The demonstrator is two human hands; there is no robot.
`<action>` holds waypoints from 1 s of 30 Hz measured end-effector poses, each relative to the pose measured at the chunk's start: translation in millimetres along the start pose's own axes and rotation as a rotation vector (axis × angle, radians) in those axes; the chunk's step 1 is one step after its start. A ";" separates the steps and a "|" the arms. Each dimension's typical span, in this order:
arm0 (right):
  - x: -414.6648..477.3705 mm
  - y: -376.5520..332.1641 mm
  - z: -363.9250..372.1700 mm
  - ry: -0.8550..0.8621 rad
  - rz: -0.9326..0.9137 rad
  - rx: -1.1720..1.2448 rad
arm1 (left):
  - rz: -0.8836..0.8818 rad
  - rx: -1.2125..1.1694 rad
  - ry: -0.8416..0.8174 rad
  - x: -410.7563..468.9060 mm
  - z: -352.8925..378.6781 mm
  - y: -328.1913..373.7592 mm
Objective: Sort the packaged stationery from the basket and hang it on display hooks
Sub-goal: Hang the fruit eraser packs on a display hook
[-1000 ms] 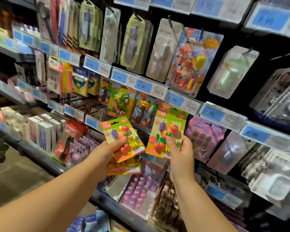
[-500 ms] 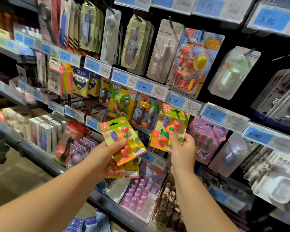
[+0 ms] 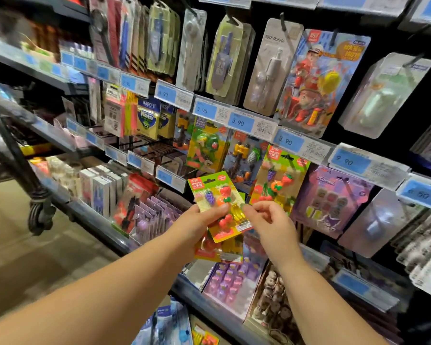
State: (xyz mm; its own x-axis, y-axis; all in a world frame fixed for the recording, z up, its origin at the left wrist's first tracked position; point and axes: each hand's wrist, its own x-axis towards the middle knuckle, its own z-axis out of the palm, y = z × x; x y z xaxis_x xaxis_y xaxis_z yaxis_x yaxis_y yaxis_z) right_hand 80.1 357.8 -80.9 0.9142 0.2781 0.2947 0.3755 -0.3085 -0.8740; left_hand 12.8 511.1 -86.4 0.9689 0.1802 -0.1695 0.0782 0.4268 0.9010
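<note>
1. While the left hand (image 3: 197,220) grips a small stack of fruit eraser packs (image 3: 222,250) at the centre of the frame, its thumb lies across the top pack (image 3: 217,195). More packs show beneath that one, so several are left to hang.
2. Just right of it, the right hand (image 3: 271,225) has its fingers (image 3: 259,209) curled, with the tips at the top pack's right edge. I cannot tell whether they pinch it.
3. Behind both hands, centre right, one matching hung pack (image 3: 279,180) sits on a hook under a 3.90 price label (image 3: 289,141), beside a purple pack (image 3: 331,200). That much looks done.
4. The basket is out of view, so the remainder cannot be counted. The top pack probably goes on that same hook next.
</note>
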 end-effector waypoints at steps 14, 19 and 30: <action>-18.5 4.0 4.8 0.107 0.095 0.268 | -0.081 -0.038 0.011 -0.9 5.7 0.5; -18.1 3.5 -1.5 0.263 0.136 0.347 | -0.068 -0.022 0.063 1.2 2.9 1.4; -6.4 4.5 -1.5 0.376 0.122 0.373 | -0.060 -0.039 0.056 1.1 -0.8 4.1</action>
State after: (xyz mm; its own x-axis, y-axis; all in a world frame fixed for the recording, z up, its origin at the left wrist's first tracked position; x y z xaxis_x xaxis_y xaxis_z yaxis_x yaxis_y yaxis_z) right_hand 76.2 353.3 -86.2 0.9649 -0.1050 0.2407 0.2463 0.0443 -0.9682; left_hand 14.0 513.7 -83.3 0.9479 0.2021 -0.2462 0.1259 0.4723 0.8724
